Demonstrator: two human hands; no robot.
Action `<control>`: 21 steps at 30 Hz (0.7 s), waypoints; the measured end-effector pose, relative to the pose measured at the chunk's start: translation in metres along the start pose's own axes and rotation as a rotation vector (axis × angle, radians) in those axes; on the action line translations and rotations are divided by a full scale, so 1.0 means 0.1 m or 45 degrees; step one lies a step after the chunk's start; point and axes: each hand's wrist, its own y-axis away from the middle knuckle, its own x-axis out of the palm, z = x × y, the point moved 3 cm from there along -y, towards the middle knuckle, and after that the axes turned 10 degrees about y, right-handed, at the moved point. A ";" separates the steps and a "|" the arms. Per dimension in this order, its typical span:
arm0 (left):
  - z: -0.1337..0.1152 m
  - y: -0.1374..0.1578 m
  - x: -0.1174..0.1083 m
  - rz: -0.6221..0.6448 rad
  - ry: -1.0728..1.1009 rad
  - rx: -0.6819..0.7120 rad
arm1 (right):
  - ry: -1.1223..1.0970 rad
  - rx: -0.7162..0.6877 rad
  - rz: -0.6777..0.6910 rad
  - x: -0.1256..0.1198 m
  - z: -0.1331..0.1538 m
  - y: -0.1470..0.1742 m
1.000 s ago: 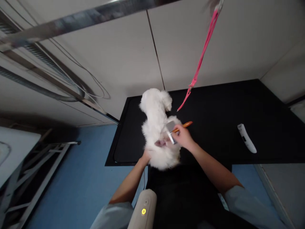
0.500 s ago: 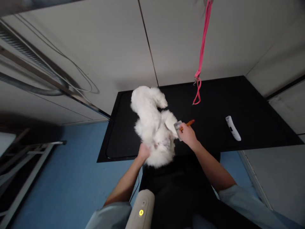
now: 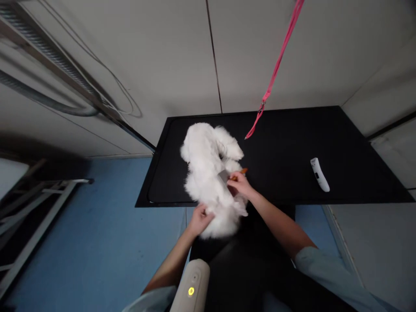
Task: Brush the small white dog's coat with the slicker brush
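A fluffy white dog lies on its side on the black grooming table, its head end hanging toward me over the near edge. My right hand is closed around the orange-brown handle of a slicker brush, whose grey head rests against the fur of the dog's upper body. My left hand has its fingers curled into the fur at the left of the dog's head, thumb and fingers pinching it. The dog's face is hard to make out.
White clippers lie on the table at the right. A pink leash hangs down over the table's back part. A pale device with a yellow light stands close in front of me. Grey hoses run along the left wall.
My right hand has carried the brush left from beside the dog onto its coat. My left hand has shifted slightly nearer me, and the dog's head has turned. The leash end has swung left.
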 end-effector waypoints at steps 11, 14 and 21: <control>0.10 -0.06 -0.11 -0.395 0.282 -0.322 | 0.193 -0.071 -0.364 -0.25 -0.01 0.14; 0.11 0.07 0.01 -0.332 0.259 -0.254 | 0.292 -0.320 0.151 -0.11 0.25 0.10; 0.41 0.24 0.06 -0.467 0.623 -0.204 | 0.555 -0.364 -0.114 -0.12 0.48 0.17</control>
